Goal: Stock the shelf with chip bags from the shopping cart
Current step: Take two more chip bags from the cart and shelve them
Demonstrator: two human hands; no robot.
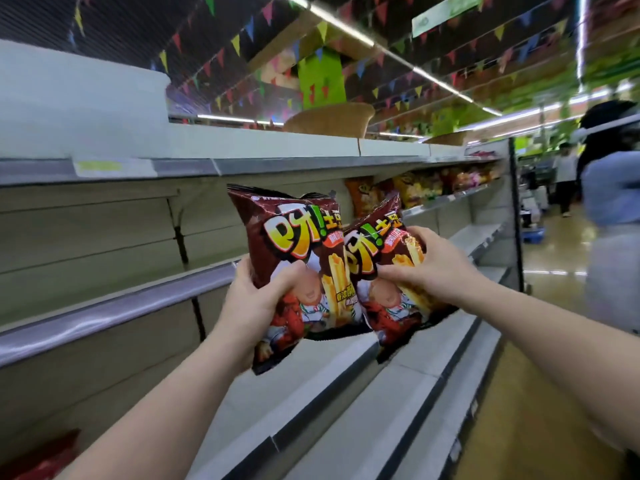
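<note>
Grey metal shelving (pixel 114 308) runs along the left of a supermarket aisle, tiers stepping down toward the floor, pale back panels, bare boards on the near section. Glossy tan floor (pixel 540 403) at right. Strip lights (pixel 349 27) and strings of coloured pennant flags (pixel 242 39) cross a dark ceiling. Two woven baskets sit on the top board, one near (pixel 329 120), one farther (pixel 446 138).

Two dark red chip bags, same print: yellow-green lettering, fries, cartoon chef. Left hand (pixel 256 303) grips the left chip bag (pixel 298 258) at its lower left edge, thumb across the front, fingers curled behind. Right hand (pixel 429 268) grips the right chip bag (pixel 384 268), thumb pressing the front, fingers wrapped over its right edge. Both bags upright, held in the air in front of the middle tiers, not resting on any board; right bag overlaps the left bag's right edge.

Farther down the same tier a row of orange and yellow snack bags (pixel 415 187) is already stocked; count unclear, blurred. One red packet (pixel 45 455) low left on a bottom tier, blurred.

Two other people: one close at right in a blue top (pixel 609 188), one far down the aisle (pixel 566 181). Blue basket (pixel 535 233) on the floor far off.
</note>
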